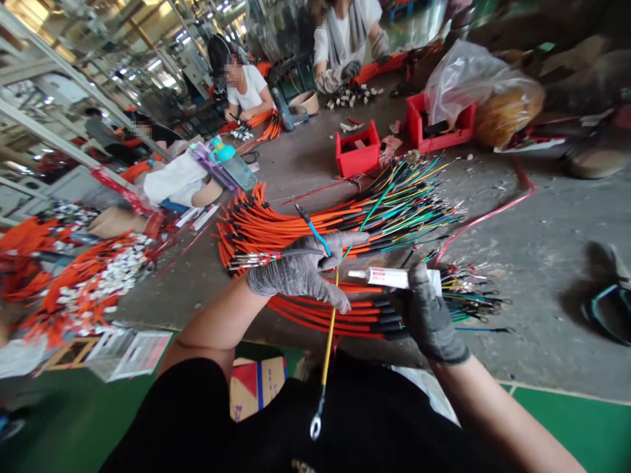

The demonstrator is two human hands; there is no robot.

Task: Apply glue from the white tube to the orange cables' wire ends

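My left hand (pixel 305 268), in a grey glove, is closed on a bundle of thin wires (pixel 256 258) whose metal ends point left. A blue wire (pixel 315 233) and a yellow wire (pixel 329 328) run out of the grip. The yellow one hangs down to a ring terminal (pixel 315 427) over my lap. My right hand (pixel 428 315), also gloved, grips a small white glue tube (pixel 389 277) with its nozzle pointing left toward the left hand. Both hands hover above a pile of orange-sleeved cables (pixel 276 226) with multicoloured wire ends (pixel 419 197) on the grey table.
Two red bins (pixel 357 152) and a plastic bag (pixel 473 79) stand further back. Other workers sit at the far side handling orange cables. More orange harnesses with white connectors (pixel 83 276) lie at the left. A cardboard box (pixel 256 384) rests near my lap.
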